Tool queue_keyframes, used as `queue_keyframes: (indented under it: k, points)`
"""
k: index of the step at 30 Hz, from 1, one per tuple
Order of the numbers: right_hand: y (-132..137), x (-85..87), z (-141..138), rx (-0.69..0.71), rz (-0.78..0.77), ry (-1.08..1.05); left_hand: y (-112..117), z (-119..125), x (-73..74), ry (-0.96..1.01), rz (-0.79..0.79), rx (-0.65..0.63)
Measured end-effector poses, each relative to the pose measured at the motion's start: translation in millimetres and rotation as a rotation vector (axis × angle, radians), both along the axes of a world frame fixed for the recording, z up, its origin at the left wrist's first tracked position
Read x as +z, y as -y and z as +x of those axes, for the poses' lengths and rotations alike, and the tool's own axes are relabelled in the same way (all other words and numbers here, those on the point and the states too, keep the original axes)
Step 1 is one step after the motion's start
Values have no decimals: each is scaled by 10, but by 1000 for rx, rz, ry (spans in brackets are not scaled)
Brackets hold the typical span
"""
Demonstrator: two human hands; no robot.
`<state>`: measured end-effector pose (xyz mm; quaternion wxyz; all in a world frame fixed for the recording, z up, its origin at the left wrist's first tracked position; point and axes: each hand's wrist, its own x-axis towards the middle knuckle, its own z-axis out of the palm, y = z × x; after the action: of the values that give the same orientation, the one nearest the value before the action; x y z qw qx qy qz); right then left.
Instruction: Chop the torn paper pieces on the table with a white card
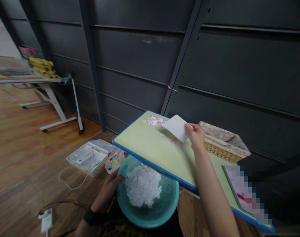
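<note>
My right hand (196, 133) pinches the edge of a flat white sheet-like scraper (177, 127) just over the pale green tabletop (150, 141). A small heap of white paper scraps (154, 120) lies at the table's far left corner, by the scraper's left edge. Below the near blue edge, my left hand (114, 181) grips the rim of a teal plastic colander (173, 204). Inside the colander is a pile of torn white paper pieces (143, 186). My left fingers are partly hidden behind the rim.
A fabric-lined woven basket (221, 148) stands at the table's far side, and a pixelated flat item (243, 191) lies at the right. An open white case (88, 158), a power strip (46, 220) and cables are low on the left. Dark metal panels (140, 49) rise behind.
</note>
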<state>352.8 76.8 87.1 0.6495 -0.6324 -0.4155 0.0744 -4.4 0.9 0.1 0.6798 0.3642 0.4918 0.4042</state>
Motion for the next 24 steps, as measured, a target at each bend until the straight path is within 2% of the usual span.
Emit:
queue_keyframes:
  k: [2,5,9,14,18,21,24]
  points:
    - [-3,-29,193,-191,-64,171,-3,-1,-13,-7,-21,-19]
    - [5,-91,401,-298,-183,373,-13,1,-41,-7,-51,-33]
    - [-14,-175,481,-281,-271,445,-27,11,-52,-20,-54,-21]
    - [-67,-249,410,-196,-240,451,-39,21,-27,-33,-36,18]
    - [-109,-272,326,-188,-195,461,-56,26,-45,-12,11,42]
    - [-143,-278,252,-174,-183,470,-68,21,-71,7,-21,5]
    - [-170,-283,180,-175,-221,517,-70,15,-76,-6,-45,23]
